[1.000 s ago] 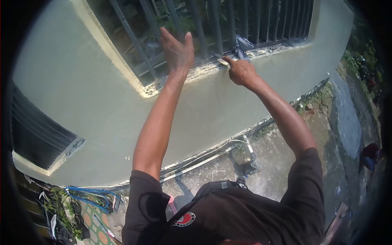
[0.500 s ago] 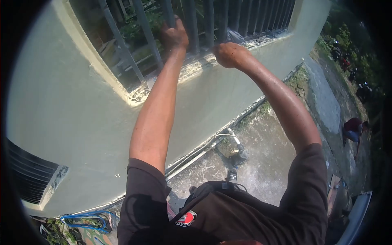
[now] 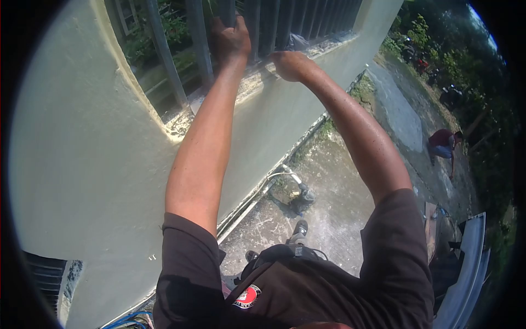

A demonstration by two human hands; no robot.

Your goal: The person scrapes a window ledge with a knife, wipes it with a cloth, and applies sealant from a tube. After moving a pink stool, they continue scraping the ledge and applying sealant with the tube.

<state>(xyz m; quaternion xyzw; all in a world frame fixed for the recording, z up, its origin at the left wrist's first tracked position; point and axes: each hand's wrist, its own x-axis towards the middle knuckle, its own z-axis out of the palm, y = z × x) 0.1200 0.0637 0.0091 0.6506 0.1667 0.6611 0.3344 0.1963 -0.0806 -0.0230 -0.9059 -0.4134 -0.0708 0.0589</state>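
My left hand [image 3: 232,43] is raised to the barred window opening, its fingers closed around one upright grey metal bar [image 3: 224,12]. Lower and to the right, my right hand [image 3: 293,66] is closed just above the sill [image 3: 253,86], at the foot of the bars. Its fingertips are turned away, so what it holds, if anything, is hidden. A crumpled greyish cloth or plastic piece [image 3: 298,42] lies on the sill just beyond my right hand. The sill looks rough, with chipped, stained paint.
Below the window runs a pale wall [image 3: 109,181] with a white pipe [image 3: 241,218] along its base. Rough concrete ground [image 3: 334,219] lies under my feet. A person [image 3: 442,143] crouches at the right. Long pale panels [image 3: 463,274] stand at lower right; blue hose [image 3: 129,320] lies at lower left.
My view has shifted, so the window, wall and crouching person appear further left. Both hands stay at the bars and sill, with little change in their hold.
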